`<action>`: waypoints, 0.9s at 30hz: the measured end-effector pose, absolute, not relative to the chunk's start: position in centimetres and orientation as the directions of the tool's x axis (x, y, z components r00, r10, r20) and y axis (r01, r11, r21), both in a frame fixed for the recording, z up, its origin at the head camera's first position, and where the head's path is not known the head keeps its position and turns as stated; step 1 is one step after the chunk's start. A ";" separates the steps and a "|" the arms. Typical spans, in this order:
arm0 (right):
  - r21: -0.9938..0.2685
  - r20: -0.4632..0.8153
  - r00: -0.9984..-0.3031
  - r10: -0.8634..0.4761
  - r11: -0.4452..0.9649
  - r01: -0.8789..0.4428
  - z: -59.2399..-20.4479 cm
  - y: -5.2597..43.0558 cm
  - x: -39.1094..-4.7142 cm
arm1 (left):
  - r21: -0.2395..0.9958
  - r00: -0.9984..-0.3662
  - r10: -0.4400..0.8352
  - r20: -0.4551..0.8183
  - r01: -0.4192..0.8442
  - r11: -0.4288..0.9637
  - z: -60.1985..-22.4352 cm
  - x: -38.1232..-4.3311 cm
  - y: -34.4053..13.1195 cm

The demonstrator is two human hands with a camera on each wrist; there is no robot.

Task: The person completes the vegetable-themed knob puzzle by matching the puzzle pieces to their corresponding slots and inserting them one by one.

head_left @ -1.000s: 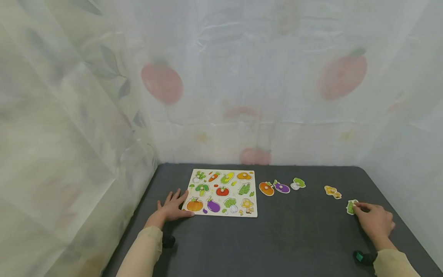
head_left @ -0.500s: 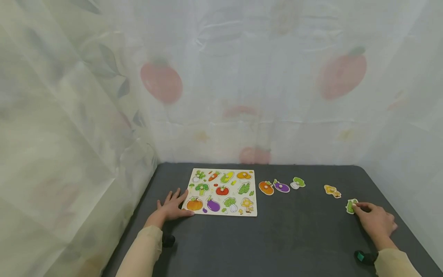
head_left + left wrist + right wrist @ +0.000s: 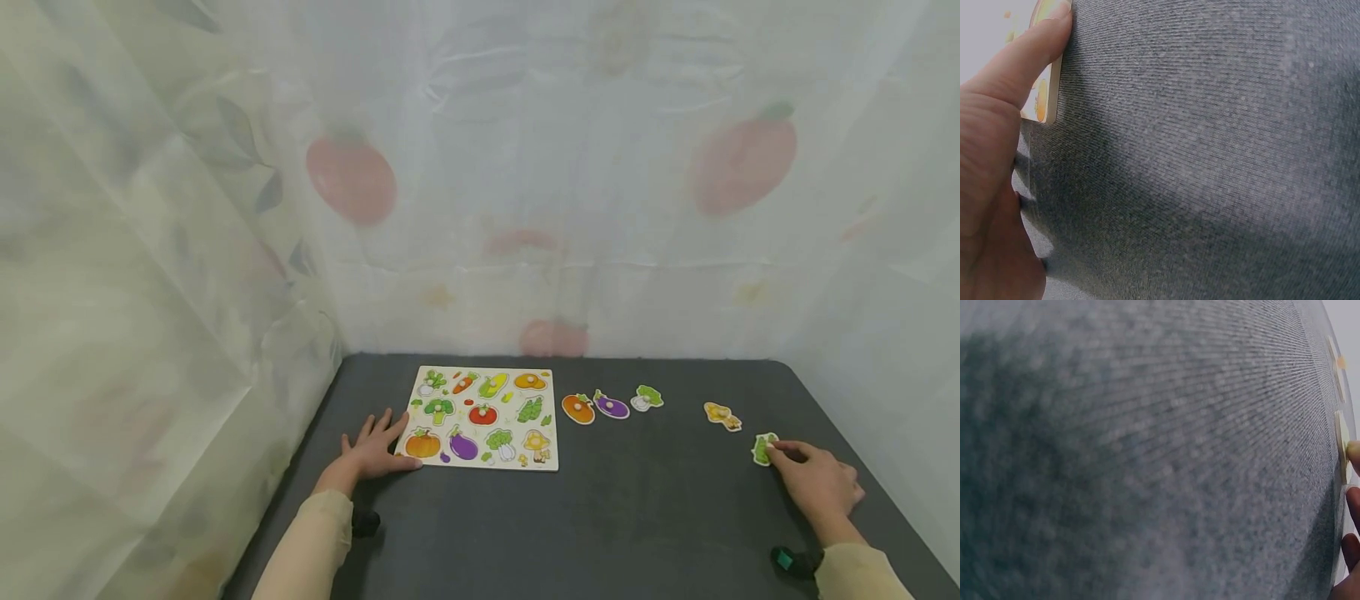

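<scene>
A white vegetable puzzle board [image 3: 442,433] lies flat on the dark table, left of centre. My left hand [image 3: 367,454] rests at its near left corner with fingers spread; in the left wrist view the thumb [image 3: 1038,44] lies over the board's edge. Far to the right, my right hand [image 3: 817,483] pinches a green vegetable puzzle piece [image 3: 761,451] between thumb and fingers. The same piece [image 3: 1340,437] shows edge-on in the right wrist view, low against the tabletop.
Between board and right hand lie loose pieces: a pumpkin [image 3: 578,410], an eggplant [image 3: 612,406], a leafy white-stemmed vegetable [image 3: 647,397] and a mushroom [image 3: 722,416]. The dark table [image 3: 600,533] ends at patterned curtains [image 3: 465,208] behind and at both sides.
Very little differs. My right hand has shifted slightly to the right while keeping its pinch on the green piece. The left hand stays at the board's corner.
</scene>
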State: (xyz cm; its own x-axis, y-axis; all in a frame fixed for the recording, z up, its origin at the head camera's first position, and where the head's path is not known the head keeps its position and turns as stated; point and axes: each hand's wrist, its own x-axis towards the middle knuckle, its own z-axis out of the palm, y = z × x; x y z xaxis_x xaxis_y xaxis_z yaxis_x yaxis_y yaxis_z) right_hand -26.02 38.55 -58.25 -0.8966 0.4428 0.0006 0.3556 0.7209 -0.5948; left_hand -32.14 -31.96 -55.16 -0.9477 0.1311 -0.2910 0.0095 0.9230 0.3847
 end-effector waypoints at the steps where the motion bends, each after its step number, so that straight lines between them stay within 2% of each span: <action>1: -0.594 0.001 -0.897 0.443 0.722 0.356 -58.3 38.6 -26.0 | 0.388 -0.947 0.130 -0.294 0.005 0.921 -55.4 -32.2 -32.1; 9: -0.583 -0.003 -0.897 0.442 0.728 0.361 -58.2 38.6 -26.1 | 0.423 -0.954 0.127 -0.271 0.000 0.906 -57.2 -33.1 -32.9; 19: -0.559 0.003 -0.897 0.441 0.745 0.364 -57.8 38.0 -26.5 | 0.428 -0.951 0.142 -0.275 0.011 0.904 -56.1 -32.6 -32.5; 23: -0.572 0.053 -0.907 0.419 0.757 0.316 -57.3 36.9 -26.8 | 0.431 -0.948 0.137 -0.287 0.000 0.903 -56.3 -32.6 -32.6; 27: -0.606 0.144 -0.922 0.358 0.769 0.203 -56.9 34.8 -27.3 | 0.432 -0.949 0.134 -0.285 -0.003 0.902 -57.1 -33.0 -32.9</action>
State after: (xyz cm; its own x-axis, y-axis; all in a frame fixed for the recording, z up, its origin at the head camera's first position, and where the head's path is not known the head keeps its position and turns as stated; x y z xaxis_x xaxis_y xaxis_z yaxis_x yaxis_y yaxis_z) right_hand -27.28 34.76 -56.92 -0.9225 0.3580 0.1444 0.2034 0.7688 -0.6062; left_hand -33.00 -32.89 -57.10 -0.9492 0.1339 -0.2849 -0.0025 0.9017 0.4323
